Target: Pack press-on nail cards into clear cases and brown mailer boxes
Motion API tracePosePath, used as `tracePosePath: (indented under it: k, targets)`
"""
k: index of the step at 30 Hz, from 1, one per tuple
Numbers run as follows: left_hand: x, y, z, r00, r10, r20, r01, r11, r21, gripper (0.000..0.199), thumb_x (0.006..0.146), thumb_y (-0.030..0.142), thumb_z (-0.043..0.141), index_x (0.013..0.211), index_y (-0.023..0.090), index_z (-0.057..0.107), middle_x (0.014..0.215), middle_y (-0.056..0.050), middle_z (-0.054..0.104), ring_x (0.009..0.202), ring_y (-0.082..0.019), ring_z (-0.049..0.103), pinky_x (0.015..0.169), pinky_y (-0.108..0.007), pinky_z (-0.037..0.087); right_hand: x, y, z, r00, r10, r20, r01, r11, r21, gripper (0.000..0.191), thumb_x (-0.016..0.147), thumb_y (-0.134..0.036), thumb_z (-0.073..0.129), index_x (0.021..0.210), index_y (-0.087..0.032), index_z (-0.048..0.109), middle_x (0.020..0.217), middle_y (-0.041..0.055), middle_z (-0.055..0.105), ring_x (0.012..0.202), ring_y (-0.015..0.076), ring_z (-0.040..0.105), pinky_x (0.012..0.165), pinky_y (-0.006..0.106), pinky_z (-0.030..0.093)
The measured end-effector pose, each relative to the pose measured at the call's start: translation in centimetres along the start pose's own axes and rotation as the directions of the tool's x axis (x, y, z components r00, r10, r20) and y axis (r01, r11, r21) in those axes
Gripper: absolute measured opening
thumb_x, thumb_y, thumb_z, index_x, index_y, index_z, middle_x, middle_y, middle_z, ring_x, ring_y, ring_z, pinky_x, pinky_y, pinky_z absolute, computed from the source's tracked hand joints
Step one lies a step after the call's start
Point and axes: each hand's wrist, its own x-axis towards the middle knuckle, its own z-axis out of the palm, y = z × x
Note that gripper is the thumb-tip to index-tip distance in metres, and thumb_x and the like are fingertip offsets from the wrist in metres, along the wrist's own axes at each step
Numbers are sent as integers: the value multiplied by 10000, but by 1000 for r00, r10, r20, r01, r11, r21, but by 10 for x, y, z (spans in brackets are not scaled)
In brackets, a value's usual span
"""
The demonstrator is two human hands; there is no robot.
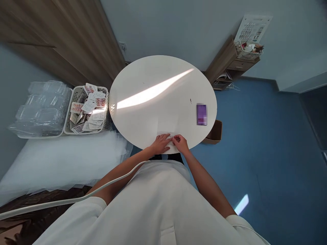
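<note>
At the near edge of the round white table (pixel 153 119) lies a thin, pale, see-through piece (pixel 165 133), perhaps a plastic sheet or bag; its kind is hard to make out. My left hand (pixel 160 144) rests flat over it with the fingers stretched out and apart. Close beside those fingertips, my right hand (pixel 181 144) is closed in a pinch at the piece's right part. Whatever sits between the right thumb and fingers is too small to name.
A purple, pixel-blurred rectangular item (pixel 201 114) lies at the table's right. White baskets to the left hold printed cards (pixel 89 106) and clear plastic boxes (pixel 42 105). Below them is a stack of translucent sheets (pixel 63 160). A cardboard box (pixel 216 132) stands on the floor.
</note>
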Motion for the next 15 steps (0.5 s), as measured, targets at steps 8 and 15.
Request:
tracePosePath:
  k: [8,15]
  targets:
    - [-4,8,1,997,81,16,-82,992,91,602,774,295,480,1326,181,267,1382,-114,301,1255,-265,237,976,-418,191,12,1,-7,991,-29,127,49,986,-158,302,660,-144,435,950,-198,497,715,-29,564,571,103,539,609,270,471]
    - [-5,7,3,995,80,67,-86,992,97,577,751,243,505,1295,206,316,1408,-96,262,1271,-268,214,992,-440,167,2,4,-23,933,-317,172,360,781,-510,504,733,-205,492,1226,-194,393,1243,121,371,1021,214,484,834,369,440]
